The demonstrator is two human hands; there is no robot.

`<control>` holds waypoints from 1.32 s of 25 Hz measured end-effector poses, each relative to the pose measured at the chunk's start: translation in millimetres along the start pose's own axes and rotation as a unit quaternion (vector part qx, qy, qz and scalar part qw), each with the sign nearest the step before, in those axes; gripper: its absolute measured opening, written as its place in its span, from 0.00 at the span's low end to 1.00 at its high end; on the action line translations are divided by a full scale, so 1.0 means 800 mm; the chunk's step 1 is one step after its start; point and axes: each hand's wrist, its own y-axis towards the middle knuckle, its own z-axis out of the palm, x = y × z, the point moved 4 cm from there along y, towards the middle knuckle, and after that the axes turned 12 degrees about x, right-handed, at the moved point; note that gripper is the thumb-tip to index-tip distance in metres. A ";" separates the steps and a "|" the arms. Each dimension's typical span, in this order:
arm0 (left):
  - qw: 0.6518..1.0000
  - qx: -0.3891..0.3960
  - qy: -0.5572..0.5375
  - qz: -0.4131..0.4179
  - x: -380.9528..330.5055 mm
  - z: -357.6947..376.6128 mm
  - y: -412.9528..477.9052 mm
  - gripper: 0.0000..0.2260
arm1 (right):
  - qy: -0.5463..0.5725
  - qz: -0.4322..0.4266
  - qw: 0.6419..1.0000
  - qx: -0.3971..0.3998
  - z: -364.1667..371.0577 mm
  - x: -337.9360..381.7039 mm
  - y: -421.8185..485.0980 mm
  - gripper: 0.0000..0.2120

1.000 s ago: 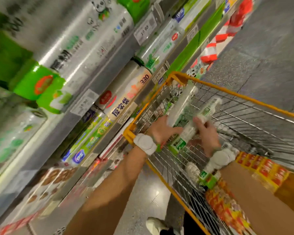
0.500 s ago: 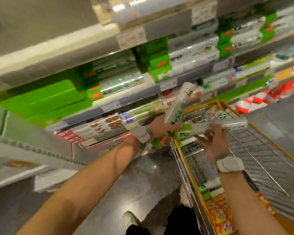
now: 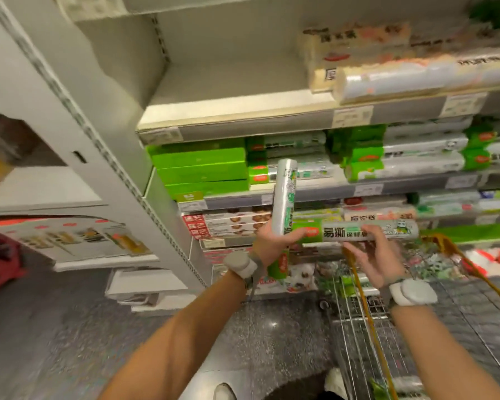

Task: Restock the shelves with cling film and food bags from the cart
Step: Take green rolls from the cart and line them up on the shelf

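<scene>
Rolls are out of the cart now. A second ago both hands were down over the basket lifting them; the view has since swung from the cart [image 3: 358, 287] to the shelving, and both rolls are up in front of it.

- left hand [image 3: 267, 241]: fingers wrapped round the upright cling film roll [image 3: 285, 197], gripped low, green end cap poking out below the palm.
- right hand [image 3: 373, 261]: fingers curled under the horizontal cling film roll [image 3: 358, 230], label facing up. Its left end sits right at the upright roll; can't tell if they touch.

My read: the pick is done and placing is next, with neither roll on a shelf yet.

Room:
- top shelf [image 3: 214, 90]: left part bare back to the wall, cream rolls [image 3: 387, 67] stacked at the right.
- second shelf: green boxes [image 3: 199, 166] at the left, then green-capped rolls [image 3: 416, 166] that look like the same product. It's packed tight to the front with little gap visible.
- lower shelves are full, detail blurred.

Edges to mind:
- price-tag rail [image 3: 243, 131] runs along the top shelf's front, so a roll has to clear it before sliding in.
- slotted upright post [image 3: 113, 157] closes off the bay on the left.
- the cart rim sits just under the right wrist, so lift the right roll before swinging it left.
- the upright roll probably needs tipping flat first; otherwise its top end reaches the shelf lip.
</scene>
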 end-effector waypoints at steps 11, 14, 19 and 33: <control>0.983 -0.040 -0.178 -0.031 0.013 -0.059 -0.023 0.25 | -0.497 -0.139 0.853 -0.083 0.010 0.059 0.014 0.33; 0.983 -0.037 -0.174 -0.036 0.010 -0.057 -0.022 0.25 | -0.662 -0.136 0.728 0.118 0.072 0.053 0.009 0.17; 0.977 -0.047 -0.204 -0.038 0.008 -0.054 -0.027 0.23 | -0.788 -0.053 0.541 0.288 0.113 0.027 0.015 0.21; 0.978 0.022 0.199 -0.052 -0.009 -0.108 -0.037 0.19 | -0.775 -0.074 0.597 0.195 0.128 0.071 0.078 0.24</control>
